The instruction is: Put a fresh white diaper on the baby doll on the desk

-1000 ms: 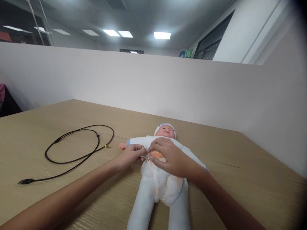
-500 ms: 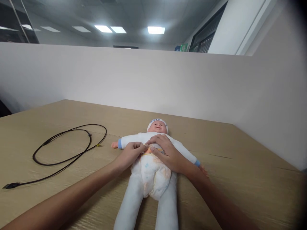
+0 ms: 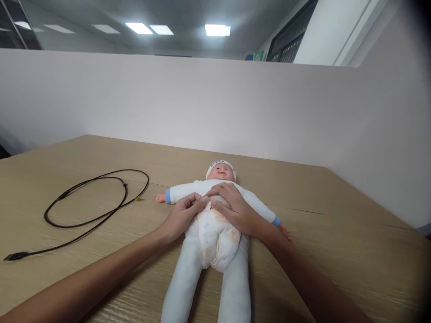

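Note:
A baby doll [image 3: 191, 192] in a white suit with blue cuffs lies on its back, head away from me. Around its hips is a white diaper [image 3: 215, 242] with pale orange and blue prints. My left hand [image 3: 185, 213] pinches the diaper's waist edge at the doll's belly, thumb and forefinger together. A small white piece shows by those fingertips. Across the right side of the waistband rests my right hand [image 3: 234, 208], fingers stretched over the belly and thumb apart on the diaper front. What lies beneath its palm is hidden.
On the wooden table [image 3: 117, 150] left of the doll lies a looped black cable [image 3: 97, 223], its plug [image 3: 16, 256] near the left edge. A white partition [image 3: 188, 103] rises behind the table and along the right.
The whole view has tilted slightly down. My left thumb has shifted along the waist edge, and a white bit now shows at its tip. My right hand stays nearly in place.

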{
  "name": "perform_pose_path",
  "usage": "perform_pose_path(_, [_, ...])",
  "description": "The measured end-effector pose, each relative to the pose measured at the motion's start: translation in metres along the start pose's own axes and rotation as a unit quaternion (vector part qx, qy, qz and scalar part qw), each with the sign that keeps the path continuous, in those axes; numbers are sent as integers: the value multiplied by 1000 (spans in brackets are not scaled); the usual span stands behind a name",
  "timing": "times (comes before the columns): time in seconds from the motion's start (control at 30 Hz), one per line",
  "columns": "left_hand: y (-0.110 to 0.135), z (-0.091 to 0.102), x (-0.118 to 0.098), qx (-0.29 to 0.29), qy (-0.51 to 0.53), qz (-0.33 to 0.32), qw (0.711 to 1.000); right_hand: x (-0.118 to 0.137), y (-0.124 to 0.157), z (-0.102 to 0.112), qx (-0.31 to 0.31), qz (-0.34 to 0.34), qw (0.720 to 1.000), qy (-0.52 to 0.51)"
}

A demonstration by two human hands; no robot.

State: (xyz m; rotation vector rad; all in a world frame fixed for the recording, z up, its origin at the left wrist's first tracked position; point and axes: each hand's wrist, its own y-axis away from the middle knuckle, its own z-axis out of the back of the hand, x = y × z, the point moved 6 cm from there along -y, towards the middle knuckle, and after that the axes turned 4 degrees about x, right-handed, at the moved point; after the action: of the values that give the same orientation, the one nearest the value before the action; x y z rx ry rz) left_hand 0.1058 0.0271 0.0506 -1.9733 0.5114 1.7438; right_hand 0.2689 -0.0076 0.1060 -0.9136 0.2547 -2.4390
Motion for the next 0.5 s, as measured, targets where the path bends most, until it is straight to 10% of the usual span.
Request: perform_pose_path(0.5, [-1,14,8,-54,-61,-43,996,-2,-4,-1,10,-53,998,-25])
